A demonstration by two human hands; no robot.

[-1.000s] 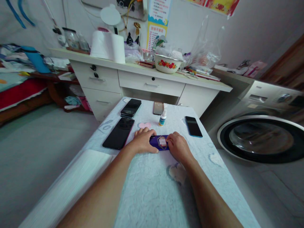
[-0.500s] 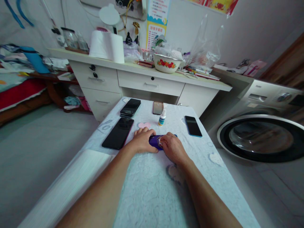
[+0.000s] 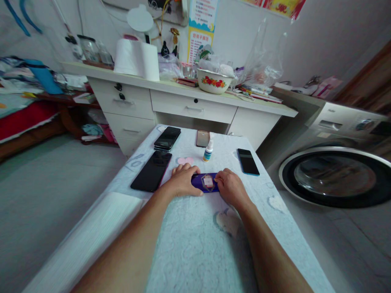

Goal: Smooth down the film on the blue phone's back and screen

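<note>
Holding the purple object [image 3: 200,185] in my left hand [image 3: 183,181], I touch its right end with my right hand [image 3: 231,187], grip unclear.

Looks like a room in a home: has a front-loading washing machine [image 3: 336,177] at right, a likely red-sided bed [image 3: 27,121] at left, and a drawered white counter [image 3: 122,110] bearing a flowered bowl [image 3: 214,82] and jar [image 3: 89,49] beneath wall posters [image 3: 201,30].
</note>
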